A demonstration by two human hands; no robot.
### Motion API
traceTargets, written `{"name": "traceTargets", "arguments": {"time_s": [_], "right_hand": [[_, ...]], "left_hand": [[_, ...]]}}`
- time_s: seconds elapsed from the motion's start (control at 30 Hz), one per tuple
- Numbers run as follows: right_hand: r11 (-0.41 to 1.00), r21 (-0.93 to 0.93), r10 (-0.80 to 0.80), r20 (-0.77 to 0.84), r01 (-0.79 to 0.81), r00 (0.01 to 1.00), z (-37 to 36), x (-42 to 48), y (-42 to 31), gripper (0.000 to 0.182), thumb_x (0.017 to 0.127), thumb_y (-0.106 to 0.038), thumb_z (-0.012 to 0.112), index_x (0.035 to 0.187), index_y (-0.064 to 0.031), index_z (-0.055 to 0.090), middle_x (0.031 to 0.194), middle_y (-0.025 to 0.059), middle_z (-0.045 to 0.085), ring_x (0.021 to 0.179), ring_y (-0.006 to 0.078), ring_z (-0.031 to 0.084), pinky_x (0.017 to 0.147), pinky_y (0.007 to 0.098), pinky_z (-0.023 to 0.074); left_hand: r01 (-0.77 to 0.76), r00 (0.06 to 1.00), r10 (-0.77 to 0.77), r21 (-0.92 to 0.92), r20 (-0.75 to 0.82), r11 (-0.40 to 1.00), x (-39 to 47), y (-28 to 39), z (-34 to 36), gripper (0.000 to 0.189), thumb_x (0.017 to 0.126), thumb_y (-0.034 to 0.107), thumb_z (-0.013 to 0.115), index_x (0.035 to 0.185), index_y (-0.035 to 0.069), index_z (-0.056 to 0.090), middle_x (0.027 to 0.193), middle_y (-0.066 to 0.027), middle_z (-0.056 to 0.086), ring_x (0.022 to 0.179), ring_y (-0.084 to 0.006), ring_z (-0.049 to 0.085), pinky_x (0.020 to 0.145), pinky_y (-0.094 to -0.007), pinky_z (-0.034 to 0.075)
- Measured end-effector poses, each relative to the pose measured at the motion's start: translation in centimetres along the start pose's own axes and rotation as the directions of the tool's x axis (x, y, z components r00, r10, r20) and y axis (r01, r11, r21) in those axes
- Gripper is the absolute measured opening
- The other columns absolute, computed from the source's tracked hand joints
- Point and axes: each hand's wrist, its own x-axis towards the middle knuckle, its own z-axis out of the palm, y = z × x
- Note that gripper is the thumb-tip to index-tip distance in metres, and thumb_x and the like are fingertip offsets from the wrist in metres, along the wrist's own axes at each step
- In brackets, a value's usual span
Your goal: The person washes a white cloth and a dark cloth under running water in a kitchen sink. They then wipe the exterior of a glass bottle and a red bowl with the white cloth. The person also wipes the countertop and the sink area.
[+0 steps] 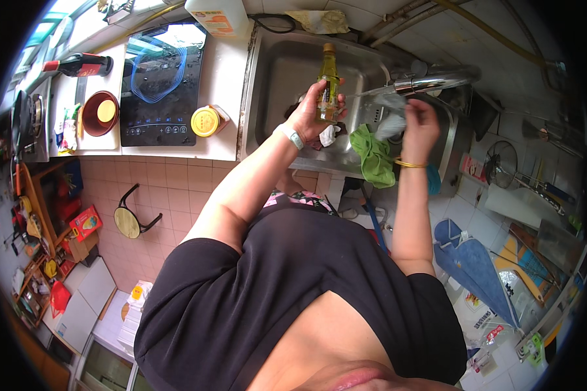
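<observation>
My left hand [318,105], with a pale band on its wrist, holds a yellow-green glass bottle [328,85] with a gold cap, upright over the sink [286,68]. To its right, my right hand [422,119], with a gold bangle, is slightly blurred near the tap [416,84]. Its fingers are pinched on a grey-white striped cloth [391,128], partly blurred. Water comes from the tap towards the bottle. A green cloth [372,154] hangs over the sink's front edge. White and dark cloths [328,135] lie in the basin below the bottle.
Left of the sink, the counter [225,58] bears a yellow-lidded jar [205,121], an induction cooktop [164,93], a brown pot [99,113] and a dark bottle [85,64] lying down. A stool [127,222] stands on the floor. A blue towel [474,269] is at the right.
</observation>
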Motion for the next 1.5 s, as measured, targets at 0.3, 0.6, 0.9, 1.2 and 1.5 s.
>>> {"name": "traceTargets", "arguments": {"time_s": [0.3,0.6,0.9,1.2,1.5], "right_hand": [[0.93,-0.248,-0.312,-0.15,0.269,0.938,-8.8,10.0,-4.5,0.033,0.09,-0.005,0.063,0.122,-0.0014,0.059,0.11,0.0071,0.065,0.092,0.0138,0.06,0.084,0.0288,0.0491],[0.998,-0.066,0.026,0.324,-0.005,0.946,5.0,-3.3,2.7,0.037,0.091,-0.012,0.065,0.125,-0.003,0.055,0.109,0.0089,0.065,0.096,0.0169,0.064,0.085,0.0305,0.051],[0.84,0.187,0.466,0.232,-0.509,0.854,12.7,-2.3,7.0,0.034,0.079,-0.03,0.08,0.084,-0.002,0.062,0.081,0.0037,0.063,0.07,0.0142,0.057,0.063,0.0302,0.0457],[0.455,0.471,0.659,0.394,-0.756,0.641,13.3,-1.4,9.5,0.037,0.092,-0.04,0.064,0.08,-0.0083,0.051,0.071,0.0108,0.063,0.069,0.0227,0.065,0.064,0.034,0.0524],[0.497,0.572,0.413,0.505,-0.652,0.758,10.2,-1.9,7.3,0.031,0.1,-0.035,0.051,0.094,-0.0061,0.062,0.104,0.0186,0.069,0.096,0.0243,0.064,0.091,0.0367,0.0478]], "left_hand": [[-0.047,0.998,0.064,0.414,-0.029,0.909,1.5,-1.4,1.2,0.055,0.082,0.003,0.068,0.128,0.012,0.039,0.114,-0.0069,0.057,0.104,-0.0198,0.059,0.093,-0.0446,0.051],[-0.115,0.974,0.222,0.725,-0.053,0.679,1.3,-3.5,-0.7,0.062,0.082,0.008,0.069,0.136,0.006,0.038,0.113,-0.0083,0.061,0.101,-0.0145,0.06,0.087,-0.0317,0.05],[-0.037,0.93,0.365,0.999,0.035,-0.003,-0.8,-2.9,-0.8,0.082,0.079,0.018,0.07,0.146,0.001,0.026,0.113,-0.0275,0.059,0.101,-0.0349,0.063,0.086,-0.0375,0.049],[-0.086,0.901,0.374,0.936,0.219,-0.341,-3.6,-1.2,-1.2,0.082,0.071,0.01,0.07,0.143,0.011,0.031,0.104,-0.0255,0.064,0.089,-0.0407,0.065,0.074,-0.0461,0.053],[0.067,0.928,0.253,0.79,-0.275,0.609,-2.4,1.3,-4.6,0.041,0.093,0.039,0.062,0.121,0.009,0.055,0.094,-0.0023,0.063,0.076,-0.0113,0.06,0.061,-0.0261,0.049]]}}
